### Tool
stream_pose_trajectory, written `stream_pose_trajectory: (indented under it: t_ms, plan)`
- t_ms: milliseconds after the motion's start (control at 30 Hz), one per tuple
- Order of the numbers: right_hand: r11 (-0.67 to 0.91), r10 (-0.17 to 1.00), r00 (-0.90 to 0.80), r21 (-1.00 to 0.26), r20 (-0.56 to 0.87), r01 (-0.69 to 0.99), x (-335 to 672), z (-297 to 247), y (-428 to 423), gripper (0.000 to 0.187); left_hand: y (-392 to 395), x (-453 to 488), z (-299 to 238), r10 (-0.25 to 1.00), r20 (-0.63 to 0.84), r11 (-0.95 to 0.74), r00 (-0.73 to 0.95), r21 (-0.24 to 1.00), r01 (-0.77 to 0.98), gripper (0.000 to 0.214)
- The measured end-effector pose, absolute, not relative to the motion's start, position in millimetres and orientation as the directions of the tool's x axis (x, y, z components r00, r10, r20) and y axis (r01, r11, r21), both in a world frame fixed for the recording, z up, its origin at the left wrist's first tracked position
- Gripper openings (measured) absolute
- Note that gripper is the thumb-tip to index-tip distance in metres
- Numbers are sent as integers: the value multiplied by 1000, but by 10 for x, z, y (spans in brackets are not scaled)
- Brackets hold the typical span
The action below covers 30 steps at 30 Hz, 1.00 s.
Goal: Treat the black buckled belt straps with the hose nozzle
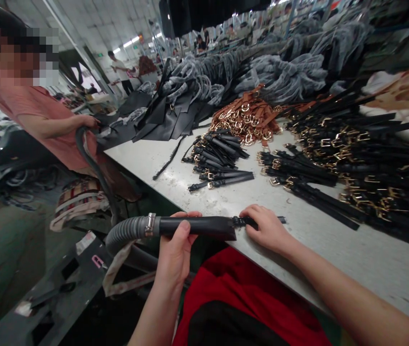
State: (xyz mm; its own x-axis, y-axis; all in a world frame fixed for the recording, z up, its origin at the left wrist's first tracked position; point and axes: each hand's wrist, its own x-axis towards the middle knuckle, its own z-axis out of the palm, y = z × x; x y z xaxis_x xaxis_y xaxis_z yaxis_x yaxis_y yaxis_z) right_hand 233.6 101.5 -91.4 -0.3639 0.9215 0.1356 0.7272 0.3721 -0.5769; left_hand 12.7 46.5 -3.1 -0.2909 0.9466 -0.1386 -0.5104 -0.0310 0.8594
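Note:
My left hand (176,250) is wrapped round a black nozzle (197,227) fixed with a metal clamp to a grey ribbed hose (125,230). The nozzle's flat mouth points right, along the near table edge. My right hand (267,227) is closed over a short black strap (247,221) lying on the table, and the strap's left end sits at the nozzle's mouth. Its right end pokes out past my fingers.
The grey-white table (334,250) carries piles of black straps with gold buckles (352,158), a smaller black pile (218,156), brown straps (247,117) and black leather sheets (168,120). A person in a pink shirt (38,120) stands at the left holding another hose.

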Motion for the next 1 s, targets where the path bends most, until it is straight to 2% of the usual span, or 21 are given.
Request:
stream_pose_trajectory:
  t_ms: [200, 433, 567, 733, 900, 1000]
  plan:
    - [421, 902, -387, -599, 193, 681, 2387, -923, 1029, 26, 624, 391, -86, 964, -71, -48, -258, 903, -426, 35]
    - [418, 906, -366, -595, 213, 686, 2401, -928, 1025, 18, 732, 498, -120, 967, -10, -75, -256, 945, -319, 32]
    - [398, 917, -333, -581, 221, 710, 2389, -950, 1020, 14, 753, 507, -82, 981, 25, -71, -190, 968, -241, 32]
    - [420, 907, -344, -593, 243, 687, 2383, -961, 1022, 20, 751, 472, -37, 967, 1, -70, -253, 962, -264, 33]
    - [404, 914, -332, -589, 232, 700, 2397, -971, 1027, 17, 755, 521, -67, 983, -4, -42, -183, 969, -245, 32]
    - [406, 913, -331, -596, 238, 693, 2393, -970, 1023, 20, 740, 331, -73, 979, -46, -17, -196, 951, -310, 31]
